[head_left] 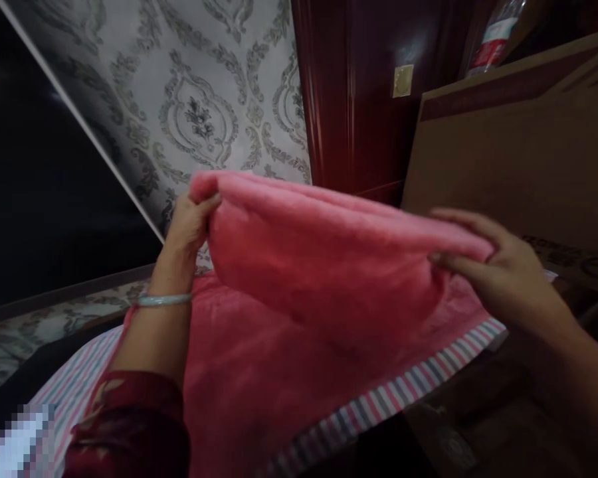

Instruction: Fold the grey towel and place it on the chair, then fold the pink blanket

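Note:
A pink, fleecy cloth (pixel 303 259) is stretched between my two hands, its upper edge folded over into a soft roll. My left hand (pixel 192 216) is closed round the far left end, thumb on the near side. At the right end my right hand (pixel 503 265) pinches the fold between thumb and fingers. Below the raised part spreads a pink blanket (pixel 259 385) with a border striped in grey, white and pink (pixel 393 398). Whether the raised cloth and the blanket are one piece I cannot tell. The raised cloth is slightly blurred.
A large cardboard box (pixel 518 153) stands at the right, with a red-labelled plastic bottle (pixel 493 40) behind its top edge. Behind are a patterned wall (pixel 204 86) and a dark red wooden panel (pixel 329 99). A big black screen-like panel (pixel 54 186) fills the left.

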Tool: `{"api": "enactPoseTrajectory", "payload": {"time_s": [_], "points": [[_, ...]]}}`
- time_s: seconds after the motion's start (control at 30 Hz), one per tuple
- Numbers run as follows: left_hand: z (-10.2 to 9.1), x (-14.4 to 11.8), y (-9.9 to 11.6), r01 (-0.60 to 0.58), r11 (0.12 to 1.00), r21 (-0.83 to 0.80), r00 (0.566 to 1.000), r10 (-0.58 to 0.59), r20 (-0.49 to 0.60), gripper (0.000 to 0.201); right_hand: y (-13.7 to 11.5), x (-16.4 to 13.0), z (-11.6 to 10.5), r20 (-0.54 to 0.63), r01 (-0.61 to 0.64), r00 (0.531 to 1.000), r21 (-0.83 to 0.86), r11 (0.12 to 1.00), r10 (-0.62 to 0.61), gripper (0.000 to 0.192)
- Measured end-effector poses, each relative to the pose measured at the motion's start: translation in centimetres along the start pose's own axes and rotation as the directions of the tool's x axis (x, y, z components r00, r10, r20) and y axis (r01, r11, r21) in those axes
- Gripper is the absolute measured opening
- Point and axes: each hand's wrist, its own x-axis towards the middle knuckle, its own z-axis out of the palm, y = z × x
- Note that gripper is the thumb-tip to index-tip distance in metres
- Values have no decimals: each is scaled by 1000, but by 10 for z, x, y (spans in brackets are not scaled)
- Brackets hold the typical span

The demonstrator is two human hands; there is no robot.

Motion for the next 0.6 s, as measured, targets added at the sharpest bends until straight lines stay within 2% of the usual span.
{"api": "enactPoseTrajectory", "payload": {"time_s": [0.03,0.17,0.27,0.37,0.43,0.5,0.6], "points": [[-9,-9,7,-1,1000,-4,999,1,-35,35,-8,12,1,3,10,1000,-13,1000,-10,40],[-34,-51,15,142,986,83,989,-138,-53,42,-29,40,13,71,-44,997,43,998,41,50],[-54,-76,28,113,992,60,985,-103,-141,45,-42,47,18,80,-20,997,147,989,8,49],[-78,-91,50,68,996,60,975,-54,-216,44,-53,55,23,150,-117,986,272,955,79,55],[-93,-97,58,76,992,99,964,-47,-262,44,-55,62,34,218,-186,969,327,926,118,56],[-105,-101,52,121,982,142,953,-75,-294,45,-46,71,55,278,-255,947,354,900,159,57],[-117,-113,12,291,937,194,930,-229,-288,50,-10,77,106,318,-374,907,311,874,275,55]]}}
